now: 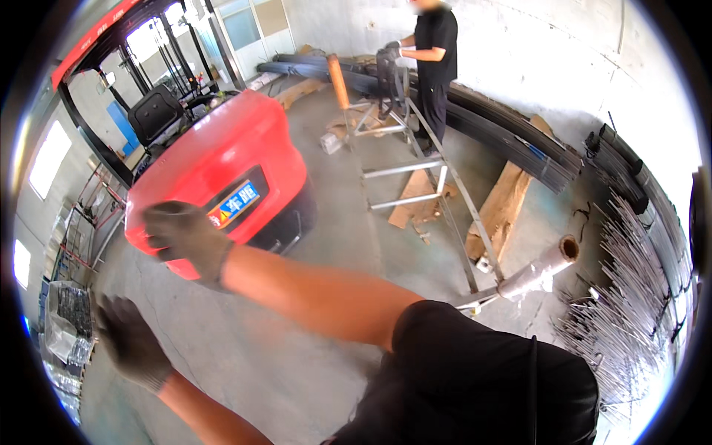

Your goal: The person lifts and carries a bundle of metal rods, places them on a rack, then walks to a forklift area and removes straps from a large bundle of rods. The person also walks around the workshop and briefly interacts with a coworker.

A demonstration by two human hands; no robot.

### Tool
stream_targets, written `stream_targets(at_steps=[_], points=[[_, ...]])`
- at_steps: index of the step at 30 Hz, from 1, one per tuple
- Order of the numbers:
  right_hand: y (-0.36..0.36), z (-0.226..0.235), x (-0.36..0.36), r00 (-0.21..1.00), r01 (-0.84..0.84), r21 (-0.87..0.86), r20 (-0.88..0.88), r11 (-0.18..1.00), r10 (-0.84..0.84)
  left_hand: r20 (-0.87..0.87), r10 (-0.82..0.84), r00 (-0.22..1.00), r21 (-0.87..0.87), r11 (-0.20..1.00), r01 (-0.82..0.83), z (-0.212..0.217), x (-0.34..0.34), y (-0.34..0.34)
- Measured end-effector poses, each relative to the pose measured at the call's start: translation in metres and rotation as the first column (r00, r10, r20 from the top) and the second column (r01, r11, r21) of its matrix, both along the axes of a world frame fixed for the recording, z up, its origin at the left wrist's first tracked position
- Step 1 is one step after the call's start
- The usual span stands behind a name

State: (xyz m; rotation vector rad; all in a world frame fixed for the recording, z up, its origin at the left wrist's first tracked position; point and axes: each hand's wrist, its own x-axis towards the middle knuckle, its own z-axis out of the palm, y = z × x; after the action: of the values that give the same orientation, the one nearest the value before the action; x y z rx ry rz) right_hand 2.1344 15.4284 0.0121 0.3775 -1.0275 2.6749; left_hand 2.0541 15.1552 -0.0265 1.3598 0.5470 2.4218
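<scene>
- as r hand [185, 241] blurs before red truck [278, 141], mid left of pic, can't tell its fingers
- l hand [135, 345], lower left, w/ fingers bit spread

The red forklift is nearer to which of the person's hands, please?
Right: the right hand overlaps the red forklift in the picture; the left hand is below it, apart.

- Right hand [182, 237] is blurred; contact with the red forklift [222, 156] can hardly be judged
- Left forearm [208, 411] is cropped by the lower edge
- Co-worker's head [428, 4] is cropped above
</scene>
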Motion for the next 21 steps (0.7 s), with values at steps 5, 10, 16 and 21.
stream_targets(at_steps=[5,10,16,21], points=[[0.063,-0.143,-0.099,0.698,0.319,0.260,0.586,0.911,-0.411,0.682,0.179,0.709,-0.294,0.955,0.043,-0.184,-0.048,-0.018],[0.127,-0.303,-0.182,0.474,0.183,0.503,0.707,0.844,-0.524,0.418,0.530,0.738,-0.770,0.638,-0.022,-0.398,-0.112,-0.041],[0.176,-0.360,-0.219,0.195,-0.046,0.363,0.917,0.931,-0.348,0.794,0.606,0.049,-0.586,0.741,0.327,-0.426,-0.164,-0.011],[0.200,-0.396,-0.237,0.184,-0.083,0.403,0.905,0.912,-0.383,0.821,0.504,0.267,-0.566,0.661,0.492,-0.392,-0.233,0.080]])
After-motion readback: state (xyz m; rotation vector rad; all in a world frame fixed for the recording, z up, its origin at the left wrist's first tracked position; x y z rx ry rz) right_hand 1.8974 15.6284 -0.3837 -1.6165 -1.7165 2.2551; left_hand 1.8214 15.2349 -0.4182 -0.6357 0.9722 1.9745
